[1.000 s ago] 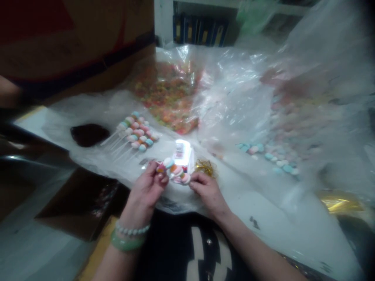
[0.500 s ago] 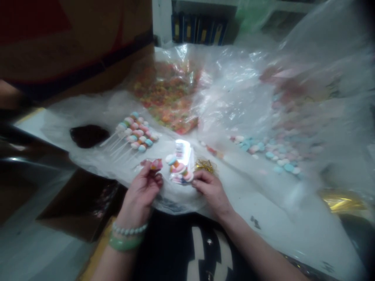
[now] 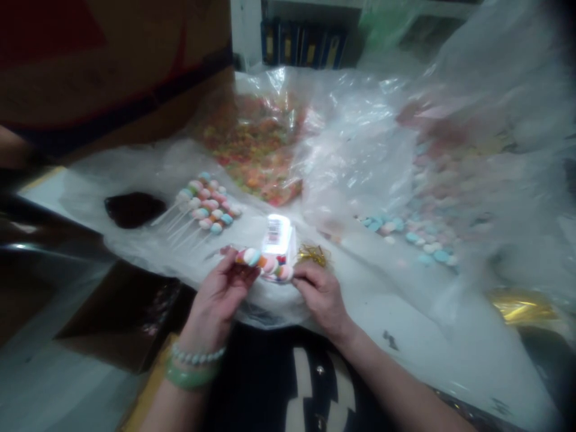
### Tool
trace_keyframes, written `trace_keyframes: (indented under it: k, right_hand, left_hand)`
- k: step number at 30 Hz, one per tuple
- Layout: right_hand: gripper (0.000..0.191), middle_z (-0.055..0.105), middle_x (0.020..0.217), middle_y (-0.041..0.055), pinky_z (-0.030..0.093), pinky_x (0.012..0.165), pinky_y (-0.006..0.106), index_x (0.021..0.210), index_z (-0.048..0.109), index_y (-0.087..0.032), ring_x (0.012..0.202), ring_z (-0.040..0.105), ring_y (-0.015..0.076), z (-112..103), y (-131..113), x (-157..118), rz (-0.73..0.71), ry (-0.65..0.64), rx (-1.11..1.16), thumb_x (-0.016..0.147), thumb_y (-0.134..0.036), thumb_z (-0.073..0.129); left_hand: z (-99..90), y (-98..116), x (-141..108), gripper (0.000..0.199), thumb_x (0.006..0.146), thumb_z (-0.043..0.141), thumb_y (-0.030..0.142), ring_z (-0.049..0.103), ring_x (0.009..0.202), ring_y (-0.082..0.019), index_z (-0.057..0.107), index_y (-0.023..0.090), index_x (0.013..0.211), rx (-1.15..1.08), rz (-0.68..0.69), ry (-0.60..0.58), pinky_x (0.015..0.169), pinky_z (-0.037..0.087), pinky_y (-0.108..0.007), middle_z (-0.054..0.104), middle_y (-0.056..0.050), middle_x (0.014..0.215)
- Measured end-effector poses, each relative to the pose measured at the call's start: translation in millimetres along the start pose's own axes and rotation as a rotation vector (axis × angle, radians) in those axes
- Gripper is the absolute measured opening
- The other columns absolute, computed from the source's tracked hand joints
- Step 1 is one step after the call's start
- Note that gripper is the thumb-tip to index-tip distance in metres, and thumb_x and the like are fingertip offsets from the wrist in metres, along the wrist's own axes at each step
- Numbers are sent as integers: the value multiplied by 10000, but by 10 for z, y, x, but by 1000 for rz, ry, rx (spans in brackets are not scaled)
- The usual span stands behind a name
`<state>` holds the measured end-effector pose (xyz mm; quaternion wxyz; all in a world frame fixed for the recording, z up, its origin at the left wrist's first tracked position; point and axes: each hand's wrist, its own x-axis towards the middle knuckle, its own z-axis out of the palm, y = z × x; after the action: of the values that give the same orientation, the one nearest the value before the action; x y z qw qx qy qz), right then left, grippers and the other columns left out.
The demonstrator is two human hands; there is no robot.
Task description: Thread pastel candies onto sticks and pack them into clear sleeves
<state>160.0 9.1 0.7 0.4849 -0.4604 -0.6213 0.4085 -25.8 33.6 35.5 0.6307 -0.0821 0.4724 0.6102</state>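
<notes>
Pastel candy discs (image 3: 263, 262) in mint, pink, cream and orange, smooth and rounded, form a short row gripped between both hands just in front of a small white box (image 3: 278, 237) with a barcode label. The curled fingers of the left hand (image 3: 216, 294) pinch the row's near end, and the right hand (image 3: 321, 297), also curled, closes on its far end; whether this is one string of candy or two cannot be told. Two bands circle the left wrist: a white beaded bracelet (image 3: 198, 355) and a smooth green bangle (image 3: 186, 375). Just right of the box lies a wiry tangle of gold twist ties (image 3: 312, 255). Left of the box rests a fanned bunch of about eight finished candy sticks (image 3: 207, 207), with thin white stems, too bunched to count exactly, and beyond them a single dark brown lump (image 3: 134, 210). Behind the box sits a crinkly clear plastic bag of multicoloured sweets (image 3: 252, 150); to its right, a spread of pale pastel discs (image 3: 427, 240) lies partly under clear film, and one crumpled piece of gold foil (image 3: 522, 307) lies further right.
</notes>
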Motion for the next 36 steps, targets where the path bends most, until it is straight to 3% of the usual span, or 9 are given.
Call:
trace_keyframes:
  k: [5, 9, 13, 21, 26, 31, 36]
  right_hand:
    - [224, 657, 837, 63, 471, 743, 309, 910, 708, -197, 827, 606, 204, -40, 17, -48, -265, 26, -349, 912, -121, 497]
    - [275, 622, 786, 68, 451, 702, 305, 889, 701, -188, 766, 564, 206, -56, -42, -60, -367, -13, -581, 919, -95, 444]
    - [269, 609, 756, 63, 432, 679, 303, 888, 695, -186, 736, 556, 204, -21, -42, -76, -351, -33, -658, 918, -99, 442]
    - [206, 662, 841, 56, 468, 728, 288, 912, 669, -205, 794, 629, 196, 20, 52, -101, -182, 52, -512, 918, -106, 489]
    - [231, 626, 781, 61, 447, 695, 293, 898, 672, -177, 751, 604, 202, 31, 22, -93, -250, 22, -598, 904, -78, 464]
    - [268, 607, 781, 74, 423, 671, 295, 902, 673, -163, 747, 579, 208, 49, -4, -82, -297, -32, -671, 874, -51, 432]
    - [295, 607, 779, 72, 415, 670, 290, 915, 688, -175, 741, 554, 203, 46, -6, -83, -304, -43, -753, 885, -56, 420]
  left_hand:
    - [30, 12, -23, 211, 904, 574, 31, 683, 654, -177, 615, 159, 742, -22, 34, 5, 647, 618, -376, 696, -29, 735]
    - [-23, 15, 40, 128, 852, 645, 32, 679, 682, -155, 680, 131, 779, 45, 139, -67, 658, 603, -280, 704, -42, 760]
    - [-96, 4, 92, 41, 793, 747, 113, 680, 686, -171, 723, 79, 790, 179, 206, -176, 615, 587, -236, 709, -76, 761]
    - [-104, -126, 115, 73, 838, 671, 53, 673, 670, -157, 703, 116, 820, 138, 81, -175, 652, 614, -284, 714, -61, 777]
    - [-115, -232, 138, 43, 788, 744, 97, 661, 677, -153, 703, 111, 791, 167, 77, -205, 666, 598, -270, 709, -58, 759]
    - [-154, -250, 156, 210, 688, 860, 241, 629, 645, -136, 704, 112, 742, 246, 181, -269, 643, 561, -233, 687, -36, 711]
    - [-142, -203, 153, 102, 786, 758, 185, 659, 658, -174, 692, 114, 755, 245, 100, -167, 663, 590, -299, 701, -62, 716]
